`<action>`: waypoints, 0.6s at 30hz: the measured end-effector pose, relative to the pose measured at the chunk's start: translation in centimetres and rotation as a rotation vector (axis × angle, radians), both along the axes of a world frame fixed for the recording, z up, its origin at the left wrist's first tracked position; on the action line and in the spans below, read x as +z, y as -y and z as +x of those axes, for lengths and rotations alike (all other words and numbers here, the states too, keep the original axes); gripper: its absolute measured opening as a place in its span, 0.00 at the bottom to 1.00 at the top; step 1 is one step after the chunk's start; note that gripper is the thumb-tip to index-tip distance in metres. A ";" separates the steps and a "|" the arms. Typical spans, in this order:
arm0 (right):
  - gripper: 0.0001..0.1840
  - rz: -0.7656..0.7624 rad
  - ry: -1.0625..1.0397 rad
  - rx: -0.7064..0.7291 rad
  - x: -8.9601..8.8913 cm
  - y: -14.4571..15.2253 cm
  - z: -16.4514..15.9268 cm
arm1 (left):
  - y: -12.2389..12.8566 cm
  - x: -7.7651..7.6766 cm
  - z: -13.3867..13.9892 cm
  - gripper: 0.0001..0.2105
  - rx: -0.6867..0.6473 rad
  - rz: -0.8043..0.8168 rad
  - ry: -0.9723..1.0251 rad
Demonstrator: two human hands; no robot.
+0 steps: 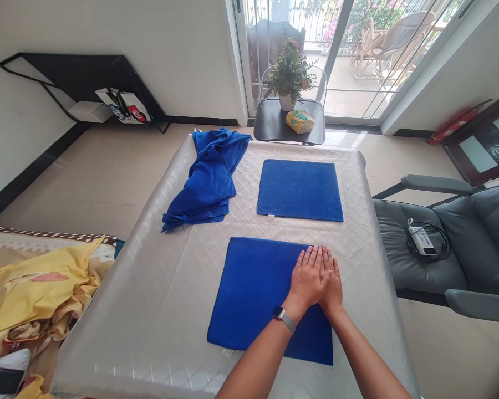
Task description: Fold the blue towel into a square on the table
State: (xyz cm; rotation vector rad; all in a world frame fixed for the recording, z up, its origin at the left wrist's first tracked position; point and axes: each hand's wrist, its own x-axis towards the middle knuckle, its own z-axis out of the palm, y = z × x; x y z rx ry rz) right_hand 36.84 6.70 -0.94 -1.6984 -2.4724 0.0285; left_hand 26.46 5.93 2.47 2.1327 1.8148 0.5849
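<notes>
- Blue cloth (253, 288), nearest the person: lies flat on the table, label out at its near edge.
- Left hand (308, 281) partly overlaps the right hand (333, 287) at the cloth's far right corner; both palms down, fingers straight and close together, gripping nothing.
- Technique (judgement): light, even pressure outward should flatten it; pushing hard could drag the corner askew.
- Surface: table (149, 310) under a shiny, diamond-quilted cover. Second blue cloth (299, 191) lies flat beyond; loose blue pile (214, 185) at far left.
- Room: potted plant (288, 101) and yellow packet (300, 121) on a dark seat (270, 126) before glass doors; grey armchair (461, 221) at right holds a corded white device (422, 240).
</notes>
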 end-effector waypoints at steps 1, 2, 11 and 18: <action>0.39 0.000 0.002 -0.011 0.0 0.0 0.0 | -0.1 -0.3 -0.1 0.30 0.019 -0.005 -0.003; 0.38 -0.001 -0.002 -0.027 0.1 0.0 -0.1 | -0.1 -0.5 -0.7 0.29 0.035 -0.009 -0.013; 0.36 -0.011 -0.080 -0.095 0.5 -0.2 -0.9 | 2.2 -1.5 -11.0 0.33 0.329 -0.060 -0.200; 0.35 -0.002 -0.065 -0.090 0.4 -0.2 -0.8 | 3.0 -2.5 -18.0 0.34 0.490 -0.035 -0.224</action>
